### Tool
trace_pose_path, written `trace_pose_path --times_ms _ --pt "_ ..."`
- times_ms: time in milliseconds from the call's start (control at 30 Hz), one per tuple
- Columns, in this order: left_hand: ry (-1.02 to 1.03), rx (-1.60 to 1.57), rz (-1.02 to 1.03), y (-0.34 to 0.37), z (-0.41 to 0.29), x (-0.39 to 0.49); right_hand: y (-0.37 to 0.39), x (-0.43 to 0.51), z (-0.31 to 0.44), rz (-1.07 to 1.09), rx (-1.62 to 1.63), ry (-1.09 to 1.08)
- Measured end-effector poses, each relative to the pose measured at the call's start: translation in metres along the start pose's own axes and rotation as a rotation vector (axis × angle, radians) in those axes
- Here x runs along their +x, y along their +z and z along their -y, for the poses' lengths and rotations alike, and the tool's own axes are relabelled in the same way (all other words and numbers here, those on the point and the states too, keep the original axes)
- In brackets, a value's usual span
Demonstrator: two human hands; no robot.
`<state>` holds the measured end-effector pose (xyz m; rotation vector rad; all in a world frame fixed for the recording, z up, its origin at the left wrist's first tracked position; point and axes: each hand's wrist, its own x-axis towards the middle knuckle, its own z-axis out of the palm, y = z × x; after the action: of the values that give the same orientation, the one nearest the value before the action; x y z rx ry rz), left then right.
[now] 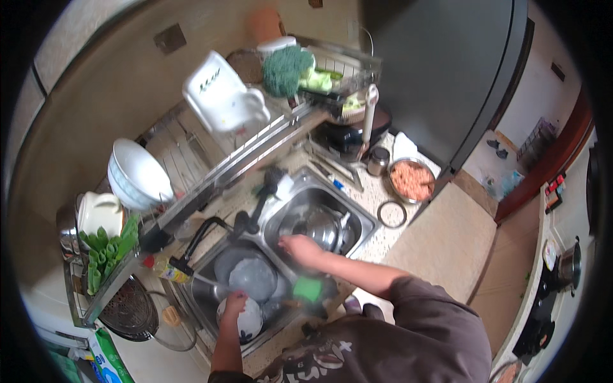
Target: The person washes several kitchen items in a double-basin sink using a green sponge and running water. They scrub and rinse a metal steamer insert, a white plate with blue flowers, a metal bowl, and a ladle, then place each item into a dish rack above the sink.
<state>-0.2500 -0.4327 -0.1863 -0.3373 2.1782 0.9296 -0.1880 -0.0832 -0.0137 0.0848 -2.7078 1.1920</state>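
Observation:
My left hand point(236, 302) grips the rim of a white bowl point(249, 321) with dark markings, low in the left sink basin point(195, 292). Beside it in that basin lies a rounded, pale grey-white dish point(253, 277), partly over a larger dark round vessel point(227, 261). My right hand point(302, 251) is over the near part of the right basin point(368, 225), close to a shiny metal pot or lid point(318, 227). Blur hides whether its fingers hold anything. A green sponge point(308, 288) sits by the sink's front edge, below that hand.
A black faucet point(203, 234) rises behind the basins. Above, a metal dish rack point(230, 165) bears a large white bowl point(139, 174), broccoli point(287, 67) and green onions point(100, 253). On the right counter stand a bowl of minced meat point(411, 178) and a jar point(379, 161).

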Motion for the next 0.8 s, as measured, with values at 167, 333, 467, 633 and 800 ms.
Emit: trace_pose_path --times_ms 167,333,467,633,800 --pt "0.168 -0.077 -0.119 0.03 -0.012 -0.003 -0.053 -0.009 -0.05 0.172 -0.003 0.123" --pt "0.184 -0.075 -0.213 0.041 -0.034 -0.011 -0.152 -0.024 -0.036 0.054 0.253 -0.3" --pt "0.13 -0.125 -0.215 0.044 -0.054 -0.028 -0.28 -0.018 0.009 -0.013 0.249 -0.548" --pt "0.1 -0.21 -0.248 0.053 -0.065 -0.05 -0.392 0.01 0.046 -0.388 0.394 -0.749" --pt "0.157 -0.239 -0.246 0.061 -0.07 -0.063 -0.413 0.091 0.042 -0.558 0.429 -0.553"
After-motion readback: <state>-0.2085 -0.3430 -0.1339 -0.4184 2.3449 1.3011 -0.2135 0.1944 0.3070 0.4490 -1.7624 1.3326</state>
